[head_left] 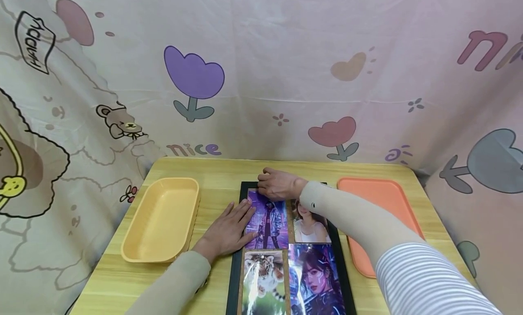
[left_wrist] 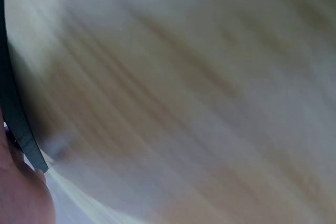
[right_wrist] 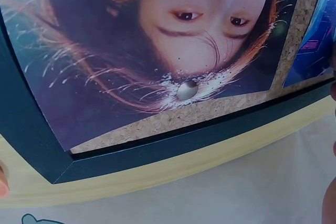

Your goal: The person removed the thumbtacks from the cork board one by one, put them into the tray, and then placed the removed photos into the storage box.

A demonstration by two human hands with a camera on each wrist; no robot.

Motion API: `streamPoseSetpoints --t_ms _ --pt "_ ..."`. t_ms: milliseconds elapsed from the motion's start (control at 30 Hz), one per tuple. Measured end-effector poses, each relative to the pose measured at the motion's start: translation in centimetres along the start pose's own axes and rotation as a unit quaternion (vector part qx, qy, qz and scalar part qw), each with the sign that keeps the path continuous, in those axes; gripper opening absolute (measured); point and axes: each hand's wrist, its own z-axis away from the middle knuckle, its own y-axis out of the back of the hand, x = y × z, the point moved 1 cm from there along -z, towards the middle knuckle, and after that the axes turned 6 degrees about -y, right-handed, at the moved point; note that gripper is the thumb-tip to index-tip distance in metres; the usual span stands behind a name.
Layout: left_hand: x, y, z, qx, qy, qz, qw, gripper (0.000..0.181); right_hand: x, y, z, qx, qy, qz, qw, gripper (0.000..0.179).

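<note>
A black-framed cork board [head_left: 234,278] lies on the table with photo prints on it. My left hand [head_left: 229,228] rests spread, palm down, over the left frame edge and the side of a purple neon print of a standing figure [head_left: 267,224]. At that print's top edge is my right hand [head_left: 279,185], its fingers bent down against the board; what lies under the fingertips is hidden. To the right, a portrait print [head_left: 311,228] is partly covered by my right forearm. A silver thumbtack [right_wrist: 187,90] holds its top in the right wrist view.
Below lie a tiger print [head_left: 263,285] and a purple-blue portrait print [head_left: 316,278]. A yellow basket [head_left: 161,219] stands to the left of the board. An orange tray [head_left: 361,256] lies to the right, partly under my right arm. A patterned curtain [head_left: 261,79] hangs behind the table.
</note>
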Motion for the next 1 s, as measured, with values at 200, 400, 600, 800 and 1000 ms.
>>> streamPoseSetpoints --t_ms 200,400,600,800,1000 --pt "-0.06 -0.04 0.02 0.007 -0.001 -0.004 1.0000 0.083 -0.05 -0.06 -0.16 -0.007 -0.003 0.003 1.0000 0.031" --pt "-0.01 0.20 0.05 0.012 -0.006 -0.007 0.9999 0.082 -0.07 -0.16 -0.09 -0.001 -0.003 0.016 0.9999 0.032" --pt "0.00 0.21 0.00 0.005 -0.006 -0.008 0.9999 0.082 -0.06 -0.45 0.06 0.020 0.000 0.023 0.9995 0.030" --pt "0.02 0.22 0.03 -0.005 -0.001 -0.007 1.0000 0.083 -0.01 -0.60 0.11 0.038 0.000 0.013 0.9992 0.029" --pt "0.02 0.19 0.10 -0.004 0.001 -0.003 1.0000 0.083 0.03 -0.49 0.13 0.034 -0.001 0.011 0.9994 0.029"
